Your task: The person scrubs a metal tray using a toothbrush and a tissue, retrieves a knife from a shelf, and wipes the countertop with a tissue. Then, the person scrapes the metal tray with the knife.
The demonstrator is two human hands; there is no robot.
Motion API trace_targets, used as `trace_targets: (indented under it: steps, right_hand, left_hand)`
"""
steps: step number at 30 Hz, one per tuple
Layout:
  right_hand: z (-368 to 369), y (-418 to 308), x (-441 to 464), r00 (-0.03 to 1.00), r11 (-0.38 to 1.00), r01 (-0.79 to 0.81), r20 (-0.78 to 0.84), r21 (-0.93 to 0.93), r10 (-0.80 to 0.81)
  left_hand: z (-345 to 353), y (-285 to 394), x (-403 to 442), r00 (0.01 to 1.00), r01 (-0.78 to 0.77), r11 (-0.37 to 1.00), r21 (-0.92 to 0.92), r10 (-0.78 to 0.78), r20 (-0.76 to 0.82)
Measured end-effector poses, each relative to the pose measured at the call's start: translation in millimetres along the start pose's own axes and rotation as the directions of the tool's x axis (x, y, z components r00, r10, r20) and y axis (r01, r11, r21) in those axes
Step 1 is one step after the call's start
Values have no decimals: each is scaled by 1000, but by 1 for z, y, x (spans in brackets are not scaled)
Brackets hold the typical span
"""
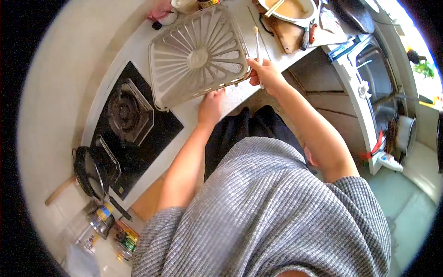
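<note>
A square, greyish vent cover (pixel 173 62), with slots fanning out from a round hub, is tilted up over the counter. My left hand (pixel 211 107) is closed at its lower edge, fingers partly hidden behind the cover. At the right corner, my right hand (pixel 266 76) pinches the rim with the thumb on top. The same hand also holds a white toothbrush (pixel 258 46), its yellowish bristle head pointing away from me. Brownish stains or wet patches show on parts of the cover.
A black gas hob (pixel 134 134) lies left, with a black pan (pixel 90 171) beside it. Beyond the toothbrush, a bowl of brownish liquid (pixel 293 9) with chopsticks rests by a wooden board (pixel 281 37) and knives. A sink (pixel 376 78) is at right.
</note>
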State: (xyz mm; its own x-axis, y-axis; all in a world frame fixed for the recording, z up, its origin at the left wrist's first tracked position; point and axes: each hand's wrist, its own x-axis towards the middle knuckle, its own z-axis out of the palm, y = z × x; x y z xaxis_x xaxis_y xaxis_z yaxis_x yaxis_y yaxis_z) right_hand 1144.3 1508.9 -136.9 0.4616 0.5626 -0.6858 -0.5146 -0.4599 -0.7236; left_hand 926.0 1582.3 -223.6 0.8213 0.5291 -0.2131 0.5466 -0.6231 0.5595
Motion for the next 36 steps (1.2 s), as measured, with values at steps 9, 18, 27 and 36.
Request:
trace_targets:
  steps: [9, 18, 27, 36]
  right_hand:
    - [12, -25, -18, 987, 989, 132, -89, -64, -137]
    - [17, -22, -27, 974, 989, 144, -179, 30, -137]
    - [20, -25, -26, 962, 987, 48, -274, 151, -5]
    - [-11, -13, -8, 959, 984, -42, -269, 175, 89]
  left_hand:
    - [-48, -54, -58, 995, -85, 995, 43, 87, -50]
    - [-59, -67, -54, 947, 141, 986, -93, -161, -279]
    - [-16, -54, 44, 959, 270, 953, 141, -252, -131]
    - [-8, 12, 17, 935, -349, 935, -66, 352, 41]
